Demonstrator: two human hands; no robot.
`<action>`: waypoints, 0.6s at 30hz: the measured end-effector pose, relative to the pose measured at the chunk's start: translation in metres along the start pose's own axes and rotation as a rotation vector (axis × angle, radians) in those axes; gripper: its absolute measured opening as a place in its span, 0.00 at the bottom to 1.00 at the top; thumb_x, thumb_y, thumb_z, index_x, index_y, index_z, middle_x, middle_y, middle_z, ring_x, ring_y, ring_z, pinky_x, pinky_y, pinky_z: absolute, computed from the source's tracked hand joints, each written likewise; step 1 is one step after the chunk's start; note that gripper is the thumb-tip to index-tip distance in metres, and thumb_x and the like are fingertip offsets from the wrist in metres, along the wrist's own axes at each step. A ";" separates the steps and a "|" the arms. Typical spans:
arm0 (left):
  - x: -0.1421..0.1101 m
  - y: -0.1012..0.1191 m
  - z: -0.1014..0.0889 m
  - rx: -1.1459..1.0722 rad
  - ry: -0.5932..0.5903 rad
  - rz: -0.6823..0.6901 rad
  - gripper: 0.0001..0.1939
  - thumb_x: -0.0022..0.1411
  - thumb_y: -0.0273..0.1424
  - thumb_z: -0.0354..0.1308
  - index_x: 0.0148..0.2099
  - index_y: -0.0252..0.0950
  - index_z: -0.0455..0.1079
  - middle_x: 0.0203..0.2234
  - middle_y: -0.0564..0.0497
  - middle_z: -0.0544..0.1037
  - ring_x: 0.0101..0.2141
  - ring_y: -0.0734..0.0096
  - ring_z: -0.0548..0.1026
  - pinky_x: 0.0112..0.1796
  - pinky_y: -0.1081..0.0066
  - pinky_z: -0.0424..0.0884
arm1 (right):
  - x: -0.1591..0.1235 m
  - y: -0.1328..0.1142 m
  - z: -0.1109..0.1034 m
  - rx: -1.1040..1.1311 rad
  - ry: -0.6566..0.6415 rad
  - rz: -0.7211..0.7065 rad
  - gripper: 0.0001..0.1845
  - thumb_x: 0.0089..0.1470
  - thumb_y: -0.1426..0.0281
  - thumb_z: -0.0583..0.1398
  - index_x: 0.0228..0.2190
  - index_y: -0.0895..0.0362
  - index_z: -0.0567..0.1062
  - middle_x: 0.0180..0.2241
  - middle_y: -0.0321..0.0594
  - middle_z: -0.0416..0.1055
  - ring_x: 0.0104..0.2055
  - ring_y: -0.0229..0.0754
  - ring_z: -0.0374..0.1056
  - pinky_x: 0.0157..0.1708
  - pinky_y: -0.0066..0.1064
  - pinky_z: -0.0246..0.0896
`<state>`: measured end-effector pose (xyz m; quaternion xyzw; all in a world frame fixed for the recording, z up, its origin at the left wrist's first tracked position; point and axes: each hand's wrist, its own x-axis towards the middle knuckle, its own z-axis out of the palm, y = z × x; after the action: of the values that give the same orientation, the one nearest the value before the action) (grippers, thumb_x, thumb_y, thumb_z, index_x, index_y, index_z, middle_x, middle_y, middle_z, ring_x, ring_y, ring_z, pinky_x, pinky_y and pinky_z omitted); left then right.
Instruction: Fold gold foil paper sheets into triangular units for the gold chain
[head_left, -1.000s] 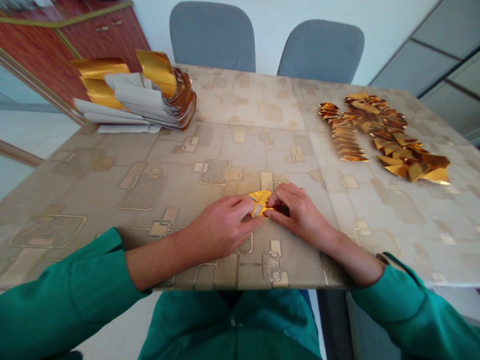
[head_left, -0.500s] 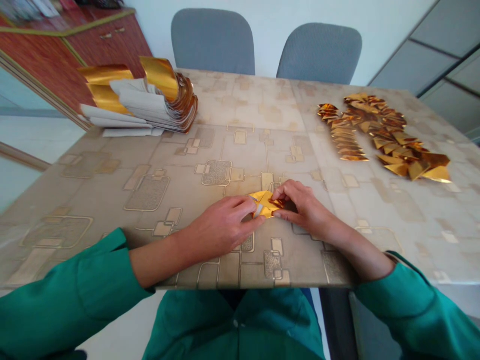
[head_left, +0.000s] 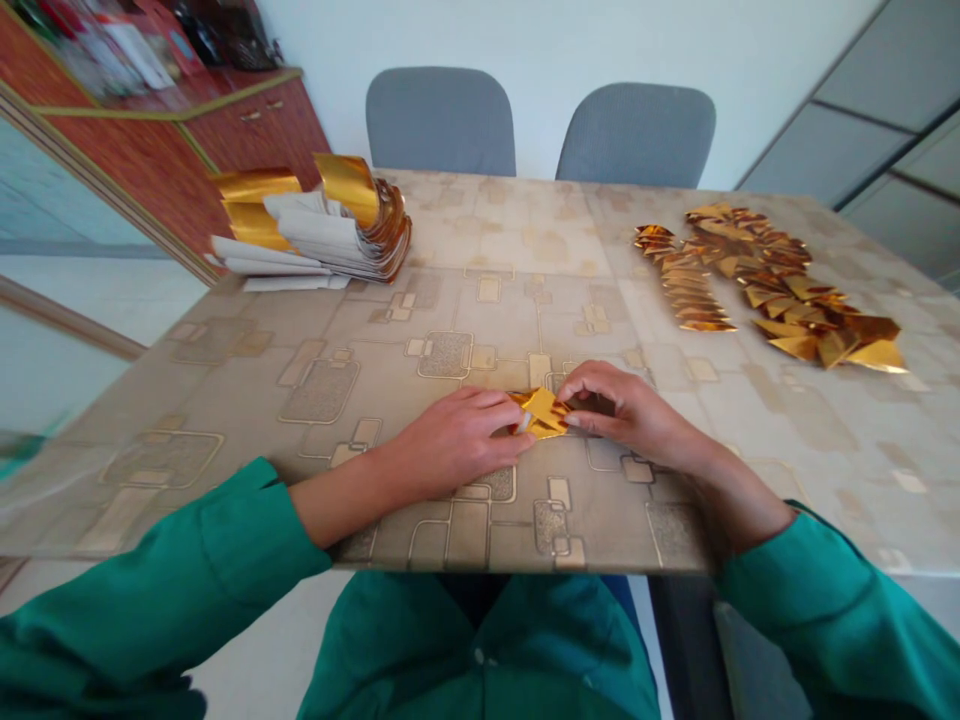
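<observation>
A small folded piece of gold foil paper lies on the patterned table near its front edge. My left hand pinches its left side with curled fingers. My right hand pinches its right side, fingers bent over the fold. Both hands rest on the tabletop and touch the paper between them. Green sleeves cover both my forearms.
A stack of gold and white paper sheets sits at the back left. Several folded gold pieces lie in rows at the back right. Two grey chairs stand behind the table. A red-brown cabinet is at the left.
The gold paper has been folded more tightly between my fingers, and my right fingers have shifted over it. The camera has tipped up slightly, so the table sits lower in view.
</observation>
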<state>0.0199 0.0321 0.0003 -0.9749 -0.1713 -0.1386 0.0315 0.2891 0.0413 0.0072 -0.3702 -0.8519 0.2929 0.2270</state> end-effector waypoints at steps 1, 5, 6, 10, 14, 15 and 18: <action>0.003 -0.001 -0.001 0.008 0.009 0.011 0.09 0.72 0.30 0.53 0.45 0.36 0.75 0.39 0.47 0.77 0.43 0.64 0.73 0.43 0.65 0.70 | 0.000 -0.001 0.000 -0.034 0.015 -0.008 0.04 0.61 0.69 0.61 0.39 0.55 0.74 0.38 0.41 0.72 0.41 0.42 0.68 0.41 0.35 0.64; 0.015 -0.003 -0.001 0.066 -0.015 0.003 0.09 0.72 0.29 0.54 0.40 0.35 0.76 0.36 0.49 0.77 0.40 0.64 0.72 0.40 0.66 0.69 | 0.001 0.001 0.007 -0.154 0.036 -0.074 0.05 0.61 0.71 0.61 0.39 0.56 0.75 0.38 0.43 0.72 0.41 0.44 0.67 0.43 0.37 0.63; 0.018 -0.002 0.000 0.078 -0.023 -0.003 0.09 0.71 0.28 0.55 0.39 0.34 0.76 0.36 0.49 0.78 0.40 0.64 0.72 0.40 0.66 0.70 | 0.001 0.001 0.008 -0.174 0.037 -0.084 0.05 0.61 0.72 0.60 0.39 0.56 0.75 0.38 0.43 0.71 0.42 0.44 0.67 0.43 0.37 0.63; 0.027 0.002 0.004 0.120 -0.030 -0.027 0.06 0.69 0.27 0.57 0.41 0.32 0.76 0.36 0.47 0.78 0.39 0.63 0.72 0.39 0.65 0.71 | -0.001 0.001 0.011 -0.210 0.026 -0.097 0.06 0.62 0.71 0.59 0.41 0.57 0.76 0.37 0.44 0.70 0.40 0.44 0.66 0.41 0.36 0.63; 0.028 0.005 0.007 0.166 -0.014 -0.035 0.06 0.68 0.25 0.57 0.42 0.31 0.75 0.36 0.46 0.78 0.39 0.62 0.73 0.39 0.65 0.71 | -0.002 -0.003 0.011 -0.234 0.002 -0.096 0.07 0.63 0.70 0.58 0.41 0.56 0.76 0.35 0.43 0.70 0.38 0.44 0.66 0.39 0.35 0.63; 0.028 0.006 0.008 0.181 -0.009 -0.043 0.06 0.68 0.24 0.57 0.42 0.30 0.75 0.35 0.46 0.78 0.38 0.62 0.73 0.39 0.65 0.71 | -0.002 -0.004 0.011 -0.237 0.005 -0.095 0.07 0.63 0.70 0.58 0.41 0.56 0.76 0.36 0.44 0.70 0.39 0.44 0.66 0.39 0.36 0.63; 0.025 0.004 0.009 0.222 0.017 -0.049 0.06 0.68 0.21 0.55 0.40 0.30 0.74 0.33 0.46 0.78 0.35 0.64 0.73 0.35 0.66 0.71 | -0.001 -0.004 0.012 -0.243 0.027 -0.096 0.08 0.62 0.70 0.59 0.43 0.55 0.75 0.40 0.46 0.71 0.43 0.46 0.66 0.43 0.39 0.64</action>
<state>0.0466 0.0373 -0.0011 -0.9598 -0.2090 -0.1275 0.1373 0.2807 0.0340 0.0009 -0.3577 -0.8946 0.1716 0.2055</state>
